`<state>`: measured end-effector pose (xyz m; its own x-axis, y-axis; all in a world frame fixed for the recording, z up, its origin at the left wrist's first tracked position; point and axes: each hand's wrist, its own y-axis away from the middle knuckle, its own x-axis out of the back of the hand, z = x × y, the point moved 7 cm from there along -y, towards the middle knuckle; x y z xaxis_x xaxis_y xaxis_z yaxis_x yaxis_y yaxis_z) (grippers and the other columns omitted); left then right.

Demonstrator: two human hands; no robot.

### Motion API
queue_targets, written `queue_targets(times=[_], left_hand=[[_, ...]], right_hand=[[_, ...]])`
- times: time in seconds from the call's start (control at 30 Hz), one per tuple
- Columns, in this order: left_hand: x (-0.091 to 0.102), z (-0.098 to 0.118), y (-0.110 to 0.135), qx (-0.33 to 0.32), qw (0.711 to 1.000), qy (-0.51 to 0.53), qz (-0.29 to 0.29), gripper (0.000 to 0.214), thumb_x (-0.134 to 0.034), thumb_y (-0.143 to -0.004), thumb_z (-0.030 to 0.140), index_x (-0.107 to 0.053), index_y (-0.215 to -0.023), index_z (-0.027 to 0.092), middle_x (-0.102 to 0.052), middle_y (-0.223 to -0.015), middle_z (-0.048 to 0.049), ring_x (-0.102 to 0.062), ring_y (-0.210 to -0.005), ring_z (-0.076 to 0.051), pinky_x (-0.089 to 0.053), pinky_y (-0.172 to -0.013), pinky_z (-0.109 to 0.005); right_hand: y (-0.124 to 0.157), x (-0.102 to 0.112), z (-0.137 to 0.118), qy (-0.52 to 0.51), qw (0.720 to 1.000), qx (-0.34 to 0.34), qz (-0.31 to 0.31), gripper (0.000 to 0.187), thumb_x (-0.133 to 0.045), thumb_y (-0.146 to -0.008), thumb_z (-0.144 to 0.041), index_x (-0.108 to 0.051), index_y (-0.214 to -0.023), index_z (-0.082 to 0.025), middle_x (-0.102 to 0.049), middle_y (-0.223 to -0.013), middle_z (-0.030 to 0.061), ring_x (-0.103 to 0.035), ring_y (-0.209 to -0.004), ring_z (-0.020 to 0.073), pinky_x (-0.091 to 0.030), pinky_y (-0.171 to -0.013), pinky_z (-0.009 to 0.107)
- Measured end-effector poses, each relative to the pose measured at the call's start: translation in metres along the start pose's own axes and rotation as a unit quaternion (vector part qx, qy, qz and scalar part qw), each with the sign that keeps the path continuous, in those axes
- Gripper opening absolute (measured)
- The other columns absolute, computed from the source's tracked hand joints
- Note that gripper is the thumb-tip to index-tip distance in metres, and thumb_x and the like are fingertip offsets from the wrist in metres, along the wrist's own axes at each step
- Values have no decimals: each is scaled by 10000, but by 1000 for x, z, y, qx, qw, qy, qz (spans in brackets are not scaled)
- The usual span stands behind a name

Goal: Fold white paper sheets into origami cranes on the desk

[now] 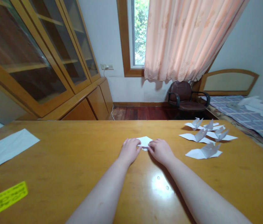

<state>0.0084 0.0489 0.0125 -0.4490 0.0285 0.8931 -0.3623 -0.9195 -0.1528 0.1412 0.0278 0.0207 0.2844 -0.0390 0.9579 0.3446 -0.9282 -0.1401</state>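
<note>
A small piece of folded white paper [145,141] lies on the wooden table between my hands. My left hand [130,150] grips its left edge, fingers closed with the thumb at the near side. On the opposite edge, my right hand [160,150] pinches the paper with bent fingers. The near side of the paper shows a folded layer, partly covered by my fingertips. To the right stand several folded white paper birds, the nearest one [203,151] a short way from my right forearm.
A stack or sheet of white paper [10,149] lies on the table's left side. Nearer is a yellow label with dark writing [5,200]. Beyond the table [80,174] are a glass-door cabinet [63,62], a brown armchair [184,96] and a bed [245,109].
</note>
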Motion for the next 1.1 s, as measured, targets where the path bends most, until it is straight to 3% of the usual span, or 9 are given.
queue_targets(times=[0.23, 0.53, 0.7, 0.8, 1.1], left_hand=[[3, -1, -1, 3, 1000, -20, -5, 241, -519, -810, 426, -649, -837, 225, -621, -867, -45, -526, -881, -195, -338, -888, -354], [-3, -2, -3, -12, 1000, 0, 3, 109, -560, -803, 293, -644, -841, 235, -641, -905, -14, -530, -939, -178, -234, -1023, -393], [-9, 1, -4, -43, 998, 40, -14, 130, -522, -809, 200, -634, -875, 212, -644, -927, -27, -547, -886, -168, -391, -849, -304], [-11, -2, -5, -36, 998, 47, -14, 145, -509, -794, 157, -638, -845, 199, -643, -863, -31, -555, -829, -167, -416, -750, -275], [-14, -3, -6, -56, 996, 66, -10, 176, -513, -799, 164, -676, -845, 208, -653, -943, -37, -561, -910, -171, -408, -856, -306]], right_hand=[[-1, 1, -1, 28, 999, -23, 4, 408, -363, -905, -406, -664, -744, -181, -678, -826, 68, -565, -777, 175, -355, -730, 284], [-3, -5, 6, 22, 999, -48, 12, 232, -492, -848, -331, -641, -737, -193, -659, -799, 54, -543, -781, 176, -349, -690, 267], [-4, -5, 12, -26, 997, -69, 37, 208, -519, -828, -331, -633, -725, -189, -636, -794, 49, -528, -787, 167, -350, -701, 257], [-4, -6, 15, -46, 995, -77, 43, 181, -545, -808, -319, -632, -718, -188, -631, -789, 48, -527, -792, 166, -353, -714, 257], [-5, -12, 21, -70, 992, -96, 31, 135, -526, -811, -249, -649, -851, -210, -645, -932, 47, -537, -906, 179, -367, -808, 275]])
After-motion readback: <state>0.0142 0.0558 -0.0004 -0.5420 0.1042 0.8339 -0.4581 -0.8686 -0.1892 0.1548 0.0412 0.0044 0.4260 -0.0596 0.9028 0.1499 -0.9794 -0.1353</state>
